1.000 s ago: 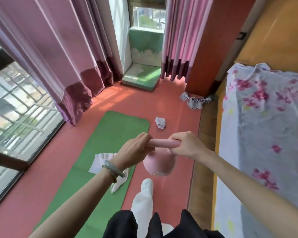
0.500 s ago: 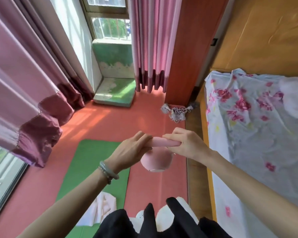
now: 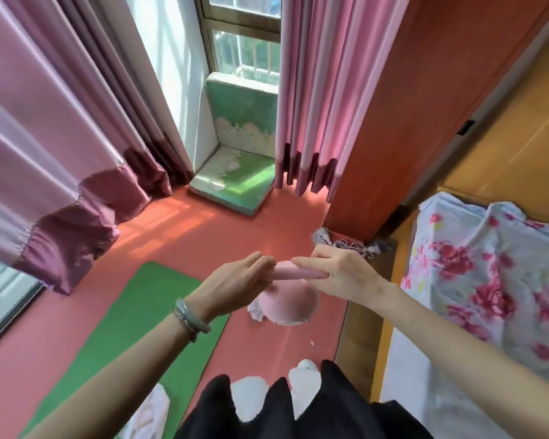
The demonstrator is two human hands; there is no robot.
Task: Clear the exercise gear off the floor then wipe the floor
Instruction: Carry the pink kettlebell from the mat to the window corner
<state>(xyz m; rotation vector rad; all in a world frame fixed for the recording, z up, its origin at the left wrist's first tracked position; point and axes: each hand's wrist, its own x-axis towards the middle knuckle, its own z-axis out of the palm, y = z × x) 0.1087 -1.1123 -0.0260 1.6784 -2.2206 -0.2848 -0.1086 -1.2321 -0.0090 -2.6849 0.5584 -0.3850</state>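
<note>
A pink kettlebell (image 3: 289,304) hangs in the air above the red floor (image 3: 203,229), carried by its handle. My left hand (image 3: 235,283) grips the left end of the handle and my right hand (image 3: 339,274) grips the right end. A green exercise mat (image 3: 140,327) lies on the floor below and to the left. A white cloth (image 3: 149,413) lies on the mat's near end. A small white rag (image 3: 255,312) shows on the floor just behind the kettlebell. A tangled grey rope (image 3: 349,243) lies by the wooden cabinet.
A bed with a flowered sheet (image 3: 488,296) fills the right side, with a wooden bed rail (image 3: 358,337) along the floor. Pink curtains (image 3: 61,147) hang at left and centre. A green cushion (image 3: 235,182) sits in the window nook. The red wooden cabinet (image 3: 419,106) stands behind.
The view has tilted up and moved forward along the mat. Both hands keep their hold on the kettlebell and carry it forward; the white cloth has slid toward the bottom edge.
</note>
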